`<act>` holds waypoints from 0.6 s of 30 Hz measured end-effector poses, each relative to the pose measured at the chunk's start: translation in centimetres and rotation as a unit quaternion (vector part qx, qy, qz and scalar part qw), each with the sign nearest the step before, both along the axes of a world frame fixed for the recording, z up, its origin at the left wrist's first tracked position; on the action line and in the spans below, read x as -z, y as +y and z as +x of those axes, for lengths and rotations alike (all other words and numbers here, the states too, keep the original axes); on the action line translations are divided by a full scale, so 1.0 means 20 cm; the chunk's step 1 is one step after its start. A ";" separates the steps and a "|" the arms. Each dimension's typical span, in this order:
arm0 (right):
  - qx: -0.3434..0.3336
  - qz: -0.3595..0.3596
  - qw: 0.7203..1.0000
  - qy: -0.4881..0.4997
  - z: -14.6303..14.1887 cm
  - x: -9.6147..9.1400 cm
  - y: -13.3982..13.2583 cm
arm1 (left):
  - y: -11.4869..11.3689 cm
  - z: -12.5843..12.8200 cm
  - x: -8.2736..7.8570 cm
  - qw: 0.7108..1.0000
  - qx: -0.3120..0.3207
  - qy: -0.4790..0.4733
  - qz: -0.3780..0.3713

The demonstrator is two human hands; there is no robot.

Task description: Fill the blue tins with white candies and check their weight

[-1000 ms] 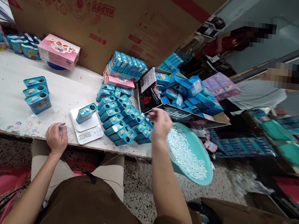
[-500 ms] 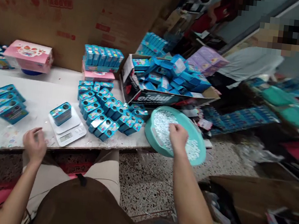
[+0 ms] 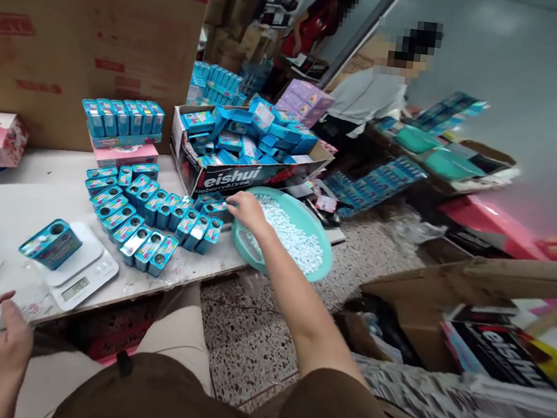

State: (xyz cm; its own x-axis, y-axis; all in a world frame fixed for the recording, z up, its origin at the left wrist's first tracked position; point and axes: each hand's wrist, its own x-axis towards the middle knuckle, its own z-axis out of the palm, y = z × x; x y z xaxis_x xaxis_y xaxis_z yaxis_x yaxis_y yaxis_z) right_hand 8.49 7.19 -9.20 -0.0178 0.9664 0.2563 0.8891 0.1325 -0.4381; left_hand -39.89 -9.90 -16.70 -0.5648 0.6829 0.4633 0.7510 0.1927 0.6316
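Right hand over teal basin's rim, fingers pointing at blue tins

one digital kitchen scale, one teal basin, one open carton, two other people.

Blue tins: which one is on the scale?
The blue tin lying tilted on the white scale. It's the only one on the scale, set apart from the packed rows of tins to its right.
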 end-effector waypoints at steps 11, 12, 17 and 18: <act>0.068 -0.063 0.978 -0.185 -0.07 0.07 -0.03 | -0.11 -0.05 0.02 1.000 0.010 0.003 0.015; 0.080 -0.066 0.977 -0.188 -0.08 0.07 -0.03 | -0.12 -0.05 0.03 1.000 0.010 0.002 0.018; 0.098 -0.075 0.975 -0.183 -0.12 0.05 -0.03 | -0.17 -0.08 0.05 0.999 0.012 0.000 0.037; 0.093 -0.069 0.977 -0.180 -0.12 0.05 -0.03 | -0.17 -0.09 0.06 0.999 0.012 -0.001 0.039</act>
State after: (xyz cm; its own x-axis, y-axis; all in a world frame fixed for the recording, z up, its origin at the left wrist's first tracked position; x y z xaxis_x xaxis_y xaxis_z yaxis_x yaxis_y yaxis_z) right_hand 6.08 6.49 -10.19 0.0968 0.9863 0.1338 0.9919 -0.0846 -0.0945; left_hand -41.59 -13.37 -17.83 -0.5493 0.6583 0.5147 0.7541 0.1251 0.6447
